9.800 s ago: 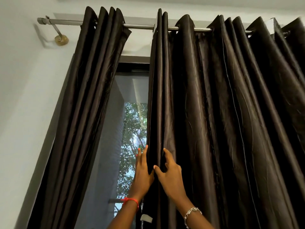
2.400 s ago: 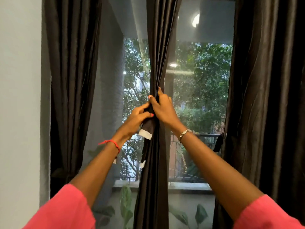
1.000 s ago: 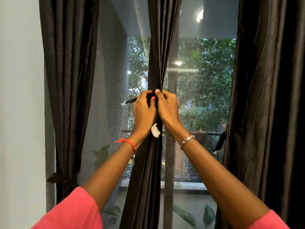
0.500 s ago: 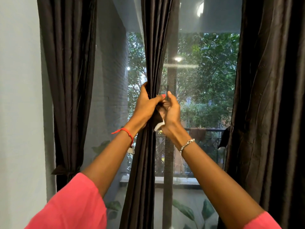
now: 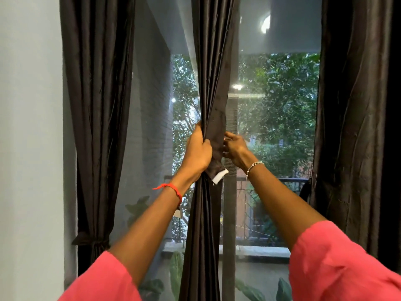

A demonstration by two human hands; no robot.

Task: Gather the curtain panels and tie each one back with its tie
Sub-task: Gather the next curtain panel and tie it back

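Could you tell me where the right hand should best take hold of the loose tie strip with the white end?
Judging by its pose, pinch the tie strip just above its white end, coming from the right. That end hangs free below the left hand, which clamps the middle curtain panel; the right hand is open alongside.

We shifted our left hand to clench the gathered middle curtain panel on its own. Our right hand came off the bundle to the panel's right edge, fingers loosened. The dark tie with its white tip swung down just right of the left hand.
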